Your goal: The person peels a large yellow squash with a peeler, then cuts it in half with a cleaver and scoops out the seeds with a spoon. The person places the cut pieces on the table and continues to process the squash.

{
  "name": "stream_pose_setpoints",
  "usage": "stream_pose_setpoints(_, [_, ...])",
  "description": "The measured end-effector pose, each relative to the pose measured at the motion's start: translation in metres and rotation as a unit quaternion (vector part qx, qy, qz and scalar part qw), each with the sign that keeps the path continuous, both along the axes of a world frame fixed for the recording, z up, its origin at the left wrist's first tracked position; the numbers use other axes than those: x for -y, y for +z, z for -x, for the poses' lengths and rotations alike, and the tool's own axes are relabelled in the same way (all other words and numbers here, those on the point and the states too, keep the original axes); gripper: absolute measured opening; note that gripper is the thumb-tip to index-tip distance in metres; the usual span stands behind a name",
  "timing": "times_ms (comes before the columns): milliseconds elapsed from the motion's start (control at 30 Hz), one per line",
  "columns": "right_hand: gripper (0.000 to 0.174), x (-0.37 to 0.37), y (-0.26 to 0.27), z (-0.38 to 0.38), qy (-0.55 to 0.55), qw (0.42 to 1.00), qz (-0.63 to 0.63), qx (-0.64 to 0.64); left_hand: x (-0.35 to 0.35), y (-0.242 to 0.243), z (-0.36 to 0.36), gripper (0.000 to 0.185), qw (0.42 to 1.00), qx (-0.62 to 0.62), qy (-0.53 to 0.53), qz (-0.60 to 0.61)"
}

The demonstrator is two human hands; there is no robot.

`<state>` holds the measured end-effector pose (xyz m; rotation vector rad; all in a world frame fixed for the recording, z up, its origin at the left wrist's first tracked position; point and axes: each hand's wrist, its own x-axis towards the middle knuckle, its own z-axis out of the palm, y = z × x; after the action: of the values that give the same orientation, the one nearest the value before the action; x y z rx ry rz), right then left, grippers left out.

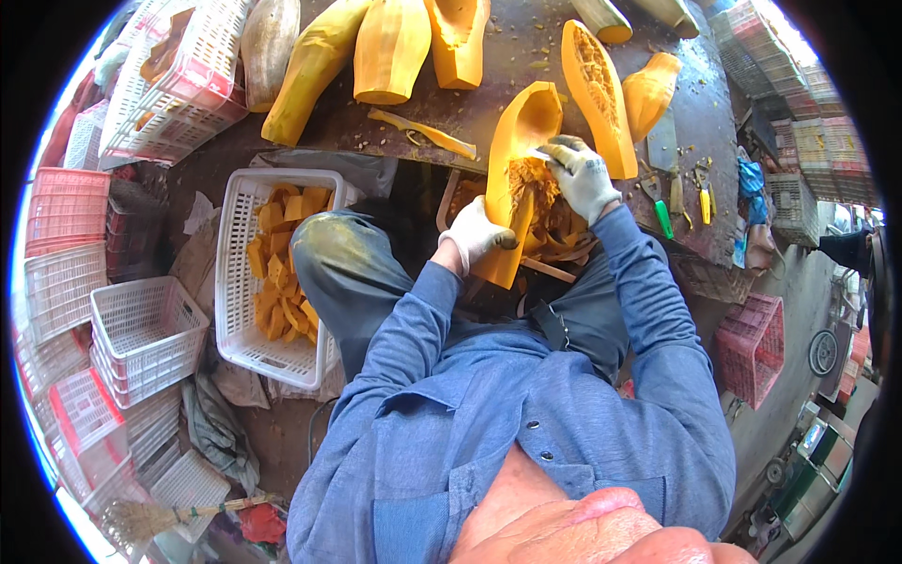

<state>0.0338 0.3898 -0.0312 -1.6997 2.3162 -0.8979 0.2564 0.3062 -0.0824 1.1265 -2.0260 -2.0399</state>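
Observation:
My left hand, in a white glove, grips the lower side of a peeled, halved pumpkin. The half is tilted over my lap, its hollow facing up and stringy pulp hanging from the middle. My right hand, also gloved, is at the pulp with its fingers closed around a thin pale tool. Most of that tool is hidden, so its kind is unclear. Under the pumpkin, between my knees, a container holds peelings and pulp. The other pumpkin half lies on the table to the right.
Several peeled pumpkins line the dark table. A cleaver, a green-handled peeler and a yellow-handled peeler lie at its right. A white crate of pumpkin chunks stands left of my knee; stacked crates stand beyond.

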Motion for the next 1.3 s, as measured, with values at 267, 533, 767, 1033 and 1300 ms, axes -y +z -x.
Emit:
stream_pose_setpoints(267, [0.038,-0.038,0.001,-0.048,0.04,0.987,-0.029,0.156,0.006,-0.004,-0.001,0.059,0.994,-0.056,-0.003,-0.093])
stream_pose_setpoints(533, [0.032,-0.024,-0.027,-0.063,-0.114,0.926,-0.033,0.359,0.005,-0.019,0.001,0.057,0.999,-0.032,-0.012,0.005])
stream_pose_setpoints(767, [0.035,-0.022,-0.025,-0.051,-0.088,0.941,-0.013,0.326,0.005,-0.021,0.002,0.054,0.998,-0.058,-0.001,-0.029])
stream_pose_setpoints(1033, [0.027,-0.012,-0.001,-0.037,0.058,0.955,-0.142,0.255,0.008,-0.022,0.001,0.06,0.998,-0.044,-0.039,-0.014])
stream_pose_setpoints(1300, [0.027,0.001,-0.006,0.016,-0.016,0.971,-0.145,0.189,0.0,-0.025,-0.001,0.057,1.0,-0.009,-0.003,-0.02])
